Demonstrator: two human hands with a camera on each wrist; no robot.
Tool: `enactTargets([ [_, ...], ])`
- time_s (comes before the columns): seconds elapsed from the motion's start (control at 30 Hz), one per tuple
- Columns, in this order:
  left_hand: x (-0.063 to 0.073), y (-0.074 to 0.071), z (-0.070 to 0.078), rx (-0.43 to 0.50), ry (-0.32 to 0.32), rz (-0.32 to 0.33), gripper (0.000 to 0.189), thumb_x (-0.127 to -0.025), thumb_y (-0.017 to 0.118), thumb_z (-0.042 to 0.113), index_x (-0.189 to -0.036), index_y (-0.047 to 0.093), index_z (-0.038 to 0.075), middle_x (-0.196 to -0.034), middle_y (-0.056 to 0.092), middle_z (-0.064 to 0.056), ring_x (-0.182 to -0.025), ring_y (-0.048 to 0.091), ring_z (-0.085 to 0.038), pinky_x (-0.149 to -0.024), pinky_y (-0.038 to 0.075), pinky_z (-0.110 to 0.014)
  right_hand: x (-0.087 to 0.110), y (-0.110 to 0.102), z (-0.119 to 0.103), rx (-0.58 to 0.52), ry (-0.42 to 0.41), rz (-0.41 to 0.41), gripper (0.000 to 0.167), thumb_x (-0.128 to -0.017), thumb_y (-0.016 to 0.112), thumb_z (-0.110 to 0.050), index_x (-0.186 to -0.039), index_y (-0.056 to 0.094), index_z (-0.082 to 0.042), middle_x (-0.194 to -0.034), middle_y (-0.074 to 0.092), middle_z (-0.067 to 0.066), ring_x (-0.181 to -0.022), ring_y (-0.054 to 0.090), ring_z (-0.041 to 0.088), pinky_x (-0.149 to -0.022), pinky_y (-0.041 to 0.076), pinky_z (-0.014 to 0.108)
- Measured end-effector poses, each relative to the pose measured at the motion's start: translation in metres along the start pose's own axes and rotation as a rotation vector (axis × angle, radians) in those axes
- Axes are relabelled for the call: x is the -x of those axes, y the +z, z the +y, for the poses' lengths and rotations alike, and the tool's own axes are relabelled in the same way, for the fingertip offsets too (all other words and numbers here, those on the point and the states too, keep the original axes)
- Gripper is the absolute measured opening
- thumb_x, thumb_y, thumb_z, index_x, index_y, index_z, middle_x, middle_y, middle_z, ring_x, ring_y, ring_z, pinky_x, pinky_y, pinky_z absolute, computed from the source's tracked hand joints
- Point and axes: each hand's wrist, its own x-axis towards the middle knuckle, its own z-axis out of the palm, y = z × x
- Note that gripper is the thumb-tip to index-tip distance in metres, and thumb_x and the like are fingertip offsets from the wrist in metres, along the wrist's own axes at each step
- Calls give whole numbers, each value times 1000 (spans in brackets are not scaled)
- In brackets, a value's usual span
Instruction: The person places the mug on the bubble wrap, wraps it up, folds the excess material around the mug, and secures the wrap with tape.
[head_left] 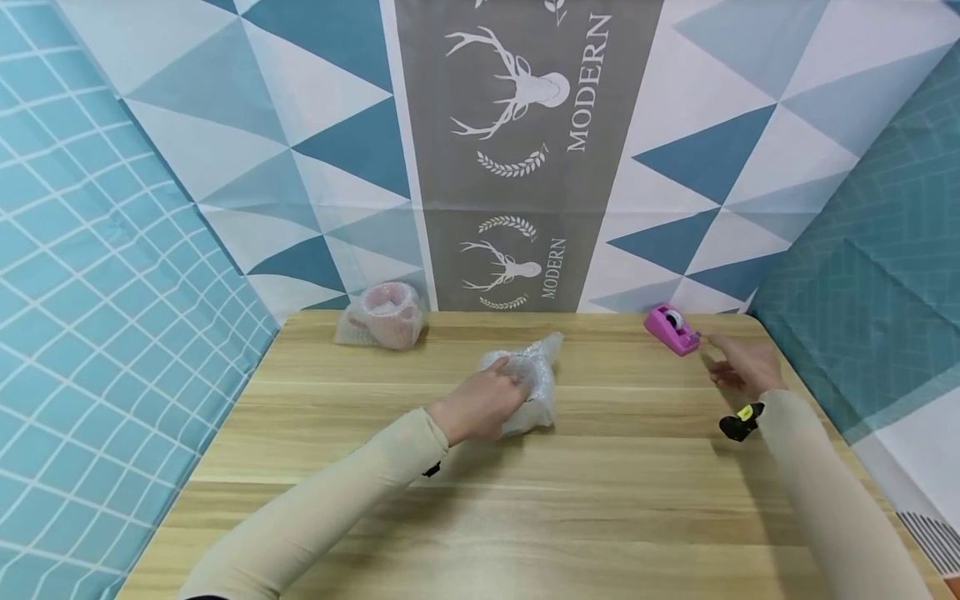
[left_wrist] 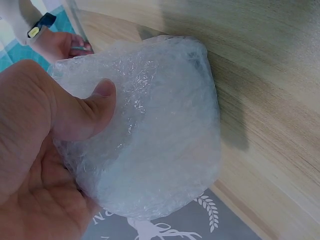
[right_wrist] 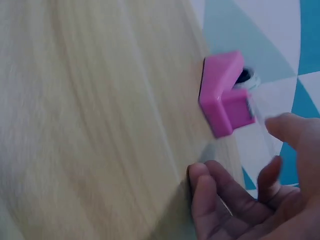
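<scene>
Near the middle of the table, my left hand (head_left: 483,402) grips a rounded, whitish bundle in bubble wrap (left_wrist: 160,125). In the left wrist view the thumb lies across its near side, while the other fingers are mostly hidden behind it. The wrap blurs what is inside, and a loose end sticks up in the head view. At the back right, my right hand (head_left: 742,364) reaches to the cutter end of a pink tape dispenser (right_wrist: 220,97). One finger extends close to the cutter; the others are loosely bent below. A roll of tape (head_left: 674,320) sits in the dispenser.
Another bubble-wrapped, pinkish cup-shaped thing (head_left: 388,315) stands at the table's back left. A patterned cloth backdrop (head_left: 525,175) rises behind the wooden table (head_left: 585,508), with blue hangings on both sides. A black wrist camera (head_left: 741,423) hangs at the right wrist.
</scene>
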Motion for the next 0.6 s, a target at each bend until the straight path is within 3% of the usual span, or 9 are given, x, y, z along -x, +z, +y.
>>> enactTargets([
  [0.23,-1,1,-1,12,-4,-4,43,-74,79,8,-114,63,8,-97,74,-5,-107,71,-23,-122,37,-49,-1,-2,3,164,9,22,83,-81,69,-74,-108,63,4,-67,67,0,-62,67,13,-61,62,31],
  [0.43,0,1,0,6,-12,-3,44,-73,80,9,-114,63,8,-97,74,-4,-106,71,-22,-122,37,-48,0,-1,3,221,-13,-18,75,-84,67,-73,-89,65,2,-63,64,2,-59,65,15,-60,61,32],
  [0.6,2,1,1,-5,-11,-9,44,-73,81,10,-113,63,9,-94,73,-2,-102,72,-20,-123,37,-47,-3,4,0,300,-6,-20,70,-84,64,-76,-61,59,-10,-54,56,1,-53,58,15,-53,53,29],
])
